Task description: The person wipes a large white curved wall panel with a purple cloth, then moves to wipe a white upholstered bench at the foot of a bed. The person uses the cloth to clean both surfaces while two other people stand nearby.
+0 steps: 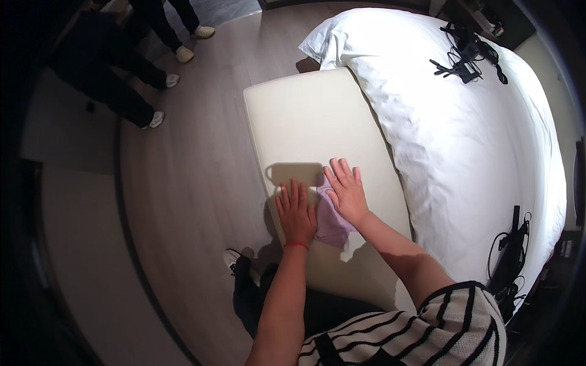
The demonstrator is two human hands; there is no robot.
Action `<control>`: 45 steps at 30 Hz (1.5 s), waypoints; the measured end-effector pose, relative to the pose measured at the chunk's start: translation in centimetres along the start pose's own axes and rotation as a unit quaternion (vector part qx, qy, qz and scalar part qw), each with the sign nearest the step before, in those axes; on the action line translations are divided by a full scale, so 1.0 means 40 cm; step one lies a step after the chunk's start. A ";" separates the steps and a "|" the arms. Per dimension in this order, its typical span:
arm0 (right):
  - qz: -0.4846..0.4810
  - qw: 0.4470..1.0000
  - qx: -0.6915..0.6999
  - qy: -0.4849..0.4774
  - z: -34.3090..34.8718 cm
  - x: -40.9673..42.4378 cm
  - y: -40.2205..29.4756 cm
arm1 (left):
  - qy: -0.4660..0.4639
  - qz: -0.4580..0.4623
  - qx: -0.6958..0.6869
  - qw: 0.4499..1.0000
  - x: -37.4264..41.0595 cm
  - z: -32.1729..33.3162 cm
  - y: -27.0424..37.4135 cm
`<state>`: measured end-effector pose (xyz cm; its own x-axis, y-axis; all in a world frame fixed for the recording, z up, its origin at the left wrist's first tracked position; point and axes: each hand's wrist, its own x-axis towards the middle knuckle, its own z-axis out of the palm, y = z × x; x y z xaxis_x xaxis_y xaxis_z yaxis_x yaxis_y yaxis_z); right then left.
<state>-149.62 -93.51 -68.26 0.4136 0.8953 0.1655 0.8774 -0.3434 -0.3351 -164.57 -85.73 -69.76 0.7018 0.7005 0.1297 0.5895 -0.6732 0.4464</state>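
Observation:
A small lilac cloth lies on a cream upholstered bench, its lower edge uneven. Palm down with fingers spread, my right hand covers the upper right part of the cloth. My left hand is also flat and spread, just left of the cloth; its thumb side is at the cloth's left edge. Around my left wrist is a thin red band. Neither hand grips anything. Whether the palms press down or hover slightly cannot be told. The cloth beneath my right hand is hidden.
A bed with rumpled white bedding adjoins the bench on the right. Black cabled gear lies at its far end, and a black strapped item nearer me. Two people in dark trousers stand at upper left on the wood-look floor.

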 end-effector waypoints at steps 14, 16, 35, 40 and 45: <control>-0.032 0.992 -0.092 0.080 0.064 0.199 0.168 | -0.022 -0.039 0.032 0.998 0.009 -0.008 -0.009; 0.007 0.988 -0.123 0.090 0.071 0.291 0.235 | 0.001 -0.021 0.018 1.000 0.008 0.002 -0.002; 0.124 0.982 -0.044 -0.137 -0.145 -0.513 -0.029 | 0.014 -0.023 0.048 0.998 0.007 0.010 -0.027; 0.142 0.985 -0.088 -0.034 -0.070 -0.323 0.039 | 0.020 -0.039 0.025 0.999 0.087 -0.012 -0.020; 0.066 0.996 -0.054 0.011 -0.012 0.032 0.145 | 0.074 -0.034 0.102 0.991 0.230 0.011 -0.092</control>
<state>-143.86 -94.49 -69.55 0.5312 0.8342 0.1482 0.8356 -0.4868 -0.2546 -160.11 -76.92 -70.60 0.5996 0.7631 0.2411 0.7126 -0.6462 0.2732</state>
